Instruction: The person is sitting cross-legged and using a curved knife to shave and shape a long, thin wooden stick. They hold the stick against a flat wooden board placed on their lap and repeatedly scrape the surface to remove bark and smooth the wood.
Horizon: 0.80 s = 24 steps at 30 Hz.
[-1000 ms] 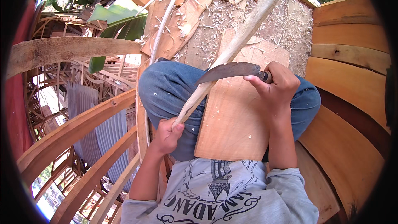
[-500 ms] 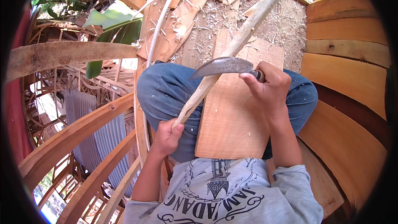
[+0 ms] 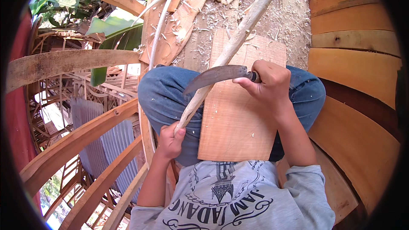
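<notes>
My left hand (image 3: 171,141) is closed around the near end of a long pale wooden stick (image 3: 243,30), which slants up and away to the right. My right hand (image 3: 272,81) grips the dark handle of a curved sickle-like knife (image 3: 215,76), thumb laid along the base of the blade. The blade lies across the stick, a little beyond my left hand, its tip pointing left. Beneath them a flat wooden board (image 3: 238,123) rests over my lap between my bent knees in blue jeans.
Wood shavings (image 3: 272,30) litter the plank floor ahead, with loose wood offcuts (image 3: 181,30) and thin pale strips at its left. Curved planks (image 3: 353,77) wall the right side. Open wooden ribs (image 3: 81,62) line the left, with corrugated sheet metal (image 3: 102,145) and a banana leaf (image 3: 113,30) beyond.
The knife and my right hand have shifted slightly left and nearer along the stick. My left hand keeps its hold. The whole view has turned a little.
</notes>
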Motion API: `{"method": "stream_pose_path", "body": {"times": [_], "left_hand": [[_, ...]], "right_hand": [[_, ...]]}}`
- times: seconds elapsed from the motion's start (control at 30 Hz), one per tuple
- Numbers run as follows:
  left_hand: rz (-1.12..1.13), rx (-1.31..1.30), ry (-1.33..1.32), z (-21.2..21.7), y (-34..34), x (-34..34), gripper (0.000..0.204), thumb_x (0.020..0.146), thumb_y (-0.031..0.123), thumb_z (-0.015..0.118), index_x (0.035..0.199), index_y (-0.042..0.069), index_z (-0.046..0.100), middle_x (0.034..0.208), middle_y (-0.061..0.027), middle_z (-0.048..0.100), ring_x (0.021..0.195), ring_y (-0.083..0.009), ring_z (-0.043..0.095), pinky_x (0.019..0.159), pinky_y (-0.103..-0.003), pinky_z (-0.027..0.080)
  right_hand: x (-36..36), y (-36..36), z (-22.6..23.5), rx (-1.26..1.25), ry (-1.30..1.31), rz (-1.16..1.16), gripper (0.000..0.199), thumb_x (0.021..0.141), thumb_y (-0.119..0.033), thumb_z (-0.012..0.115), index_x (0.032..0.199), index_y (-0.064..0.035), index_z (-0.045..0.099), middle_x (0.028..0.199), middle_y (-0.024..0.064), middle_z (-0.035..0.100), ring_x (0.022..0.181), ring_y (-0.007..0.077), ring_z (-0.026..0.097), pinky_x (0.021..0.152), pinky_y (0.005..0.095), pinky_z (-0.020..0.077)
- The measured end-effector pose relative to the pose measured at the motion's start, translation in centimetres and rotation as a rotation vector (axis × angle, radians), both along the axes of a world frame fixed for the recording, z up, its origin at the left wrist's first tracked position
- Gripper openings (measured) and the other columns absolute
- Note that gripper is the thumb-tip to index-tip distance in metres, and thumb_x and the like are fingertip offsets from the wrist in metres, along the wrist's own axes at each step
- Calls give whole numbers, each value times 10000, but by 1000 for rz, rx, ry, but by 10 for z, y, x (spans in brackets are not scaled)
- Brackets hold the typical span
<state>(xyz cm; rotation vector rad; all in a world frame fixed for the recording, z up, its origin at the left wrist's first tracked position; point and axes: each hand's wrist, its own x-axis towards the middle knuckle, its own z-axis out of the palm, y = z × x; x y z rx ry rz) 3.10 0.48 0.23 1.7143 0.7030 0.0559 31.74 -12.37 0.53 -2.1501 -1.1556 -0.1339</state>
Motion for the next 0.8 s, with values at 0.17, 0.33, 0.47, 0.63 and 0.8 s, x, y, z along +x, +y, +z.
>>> {"method": "stream_pose_path", "body": {"times": [0.17, 0.33, 0.47, 0.63, 0.8], "left_hand": [[10, 60, 34, 1, -5, 3, 346, 936, 290, 504, 785, -15, 563, 516, -36, 385, 454, -116, 407, 450, -280, 333], [-10, 74, 5, -2, -4, -1, 358, 937, 304, 502, 793, -17, 568, 510, -47, 374, 450, -118, 410, 446, -286, 337], [-11, 99, 29, 1, -6, 3, 361, 934, 308, 506, 792, -19, 565, 513, -50, 377, 445, -121, 414, 446, -288, 339], [-19, 82, 5, -2, -4, 1, 361, 932, 308, 506, 793, -20, 564, 514, -52, 387, 444, -128, 428, 448, -287, 342], [-17, 86, 44, 1, -7, 0, 383, 931, 330, 506, 772, -15, 556, 516, -52, 388, 442, -141, 435, 450, -288, 346]], "right_hand": [[25, -8, -9, -31, 155, -294, 581, 698, -547, 716, 517, -89, 407, 444, 52, 400, 374, 218, 432, 384, 329, 338], [-8, -4, -9, 89, 26, 84, 558, 742, -505, 703, 523, -70, 430, 442, 67, 382, 383, 220, 392, 391, 328, 320], [25, -12, -14, 1, 163, -242, 555, 718, -504, 722, 523, -81, 421, 455, 53, 400, 390, 217, 433, 396, 335, 333], [-1, -7, -11, 67, -116, 194, 544, 695, -529, 718, 548, -90, 431, 466, 37, 404, 390, 198, 433, 389, 324, 342], [28, -16, -14, 88, 207, -171, 569, 729, -527, 697, 538, -79, 404, 459, 42, 379, 385, 190, 409, 383, 319, 325]]}}
